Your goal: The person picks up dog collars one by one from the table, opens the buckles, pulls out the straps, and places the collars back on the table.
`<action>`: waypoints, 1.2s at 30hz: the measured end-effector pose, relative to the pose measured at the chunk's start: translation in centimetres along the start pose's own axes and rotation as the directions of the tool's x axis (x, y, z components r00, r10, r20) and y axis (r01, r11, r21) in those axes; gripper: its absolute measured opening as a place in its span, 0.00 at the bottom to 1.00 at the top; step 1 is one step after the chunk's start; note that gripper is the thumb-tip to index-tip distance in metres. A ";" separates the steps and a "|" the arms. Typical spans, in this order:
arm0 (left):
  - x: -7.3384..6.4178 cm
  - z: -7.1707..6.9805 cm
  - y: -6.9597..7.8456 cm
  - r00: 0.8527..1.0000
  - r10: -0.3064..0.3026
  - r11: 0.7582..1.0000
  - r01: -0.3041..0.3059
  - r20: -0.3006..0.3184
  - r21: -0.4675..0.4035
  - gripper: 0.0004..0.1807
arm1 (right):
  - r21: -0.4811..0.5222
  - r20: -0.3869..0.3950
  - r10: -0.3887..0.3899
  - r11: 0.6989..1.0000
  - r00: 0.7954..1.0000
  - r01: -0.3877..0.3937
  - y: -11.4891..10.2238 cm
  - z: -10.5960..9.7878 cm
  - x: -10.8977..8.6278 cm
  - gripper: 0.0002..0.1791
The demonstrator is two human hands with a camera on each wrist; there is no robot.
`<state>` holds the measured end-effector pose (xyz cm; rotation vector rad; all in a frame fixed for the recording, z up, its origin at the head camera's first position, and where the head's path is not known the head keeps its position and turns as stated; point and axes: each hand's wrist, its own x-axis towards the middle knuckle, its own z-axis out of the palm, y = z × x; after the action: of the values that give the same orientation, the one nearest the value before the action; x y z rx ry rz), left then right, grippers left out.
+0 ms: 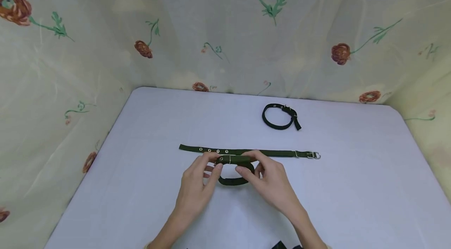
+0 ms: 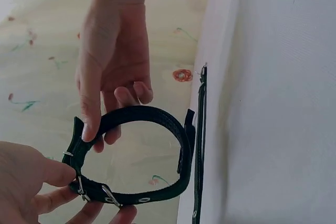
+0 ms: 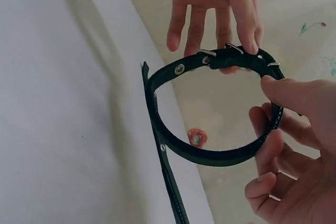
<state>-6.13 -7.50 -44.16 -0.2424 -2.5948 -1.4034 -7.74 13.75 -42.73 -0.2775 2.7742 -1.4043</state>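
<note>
A dark green collar, its strap closed in a loop through a metal buckle, is held up over the table by both hands. My left hand pinches it at the buckle side, thumb in front and fingers behind. With thumb and fingers, my right hand grips the strap on the other side, near a small metal keeper ring. Metal eyelets show along the band. Just behind the hands, a second green collar lies stretched out straight, its buckle end to the right.
A third, darker collar, buckled into a loop, lies farther back on the right. The white table has rounded back corners. Flower-printed curtains hang behind it and at both sides. A black object shows at the bottom edge.
</note>
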 end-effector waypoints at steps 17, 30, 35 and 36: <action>-0.1 0.6 1.2 0.987 0.157 0.965 -0.159 0.024 0.210 0.13 | -0.014 -0.006 -0.187 0.982 0.982 0.187 -0.1 -0.3 -0.8 0.15; 0.5 1.2 1.2 0.999 -0.024 0.990 0.030 0.042 -0.140 0.08 | -0.069 -0.093 -0.172 0.984 0.981 0.166 -0.2 -1.0 -0.5 0.15; 0.4 1.3 1.2 0.998 -0.020 0.990 0.028 0.058 -0.137 0.09 | -0.072 -0.123 -0.161 0.986 0.979 0.153 -0.3 -1.0 -0.8 0.16; 0.4 1.3 1.3 0.998 -0.021 0.992 0.029 0.065 -0.126 0.09 | -0.075 -0.121 -0.162 0.985 0.979 0.154 -0.4 -1.0 -0.8 0.16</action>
<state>-6.35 -5.67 -43.75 -0.2782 -2.5696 -1.5977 -7.01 14.44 -41.90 -0.4346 2.9644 -1.4110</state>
